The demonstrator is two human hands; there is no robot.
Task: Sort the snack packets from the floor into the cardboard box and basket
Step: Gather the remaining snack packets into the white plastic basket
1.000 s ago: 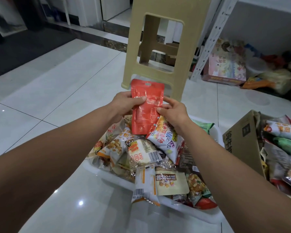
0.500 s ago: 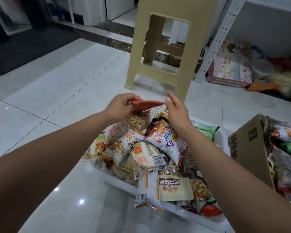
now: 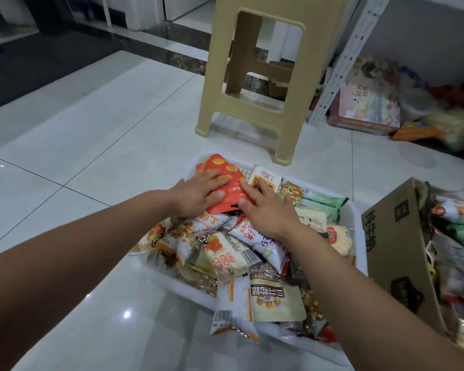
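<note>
A white plastic basket (image 3: 358,218) on the floor is heaped with several snack packets. A red packet with orange dots (image 3: 224,180) lies flat on the far end of the heap. My left hand (image 3: 196,196) presses on it with straight fingers spread over its left side. My right hand (image 3: 268,207) lies flat beside it, thumb and fingers touching the packet's right edge and the packets next to it. An open cardboard box (image 3: 394,245) stuffed with more packets stands to the right of the basket.
A beige plastic stool (image 3: 255,103) stands just beyond the basket. A white metal rack leg (image 3: 340,62) and a pile of bags and a pink box (image 3: 367,108) fill the back right. Glossy white tiles (image 3: 78,145) stretch to the left.
The red packet, held upright in both hands a second ago, was tipped flat and lowered onto the far end of the basket heap. Both hands went from pinching it to lying flat on it.
</note>
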